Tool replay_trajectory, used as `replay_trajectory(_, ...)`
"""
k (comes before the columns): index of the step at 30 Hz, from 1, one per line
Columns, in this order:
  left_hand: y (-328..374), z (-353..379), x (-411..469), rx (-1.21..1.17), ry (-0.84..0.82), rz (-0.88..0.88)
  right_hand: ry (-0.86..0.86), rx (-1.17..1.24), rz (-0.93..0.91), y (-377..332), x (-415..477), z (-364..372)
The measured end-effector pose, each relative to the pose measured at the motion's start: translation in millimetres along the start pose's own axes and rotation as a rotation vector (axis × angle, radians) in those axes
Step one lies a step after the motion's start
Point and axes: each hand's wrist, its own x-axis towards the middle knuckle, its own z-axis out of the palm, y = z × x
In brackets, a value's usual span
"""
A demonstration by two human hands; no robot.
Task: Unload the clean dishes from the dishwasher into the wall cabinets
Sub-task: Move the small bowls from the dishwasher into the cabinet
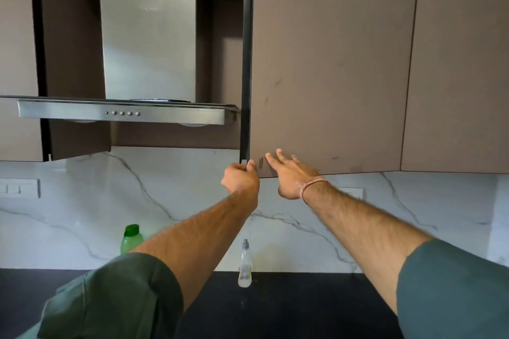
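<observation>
Dishes are nowhere in view, and neither of your hands carries one. Nearest, a clear pump bottle point(245, 264) and a green plastic bottle with a green cap point(131, 239) stand on the black surface point(303, 305) under your forearms (keep your elbows above them). Higher up, your left hand point(241, 181) curls round the bottom corner of the taupe wall cabinet door point(330, 77) at its dark edge. Your right hand point(292, 173) is spread, fingertips at or just short of the door's lower face. Draw the corner towards you evenly, steady the panel with the spread hand, and watch the brushed-steel extractor hood point(124, 113) just beside that edge.
</observation>
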Motion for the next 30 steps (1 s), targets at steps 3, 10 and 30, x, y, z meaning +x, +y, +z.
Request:
replay_trajectory(3, -8, 13, 20, 0.026, 0.04, 0.024, -0.001, -0.026, -0.04, 3, 23, 11)
replay_trajectory(10, -33, 37, 44, 0.201, -0.021, 0.204, 0.019, -0.042, -0.092, 9, 69, 35)
replay_trajectory(30, -39, 72, 73, 0.404, -0.315, 0.022, 0.076, -0.021, -0.162, 25, 108, 57)
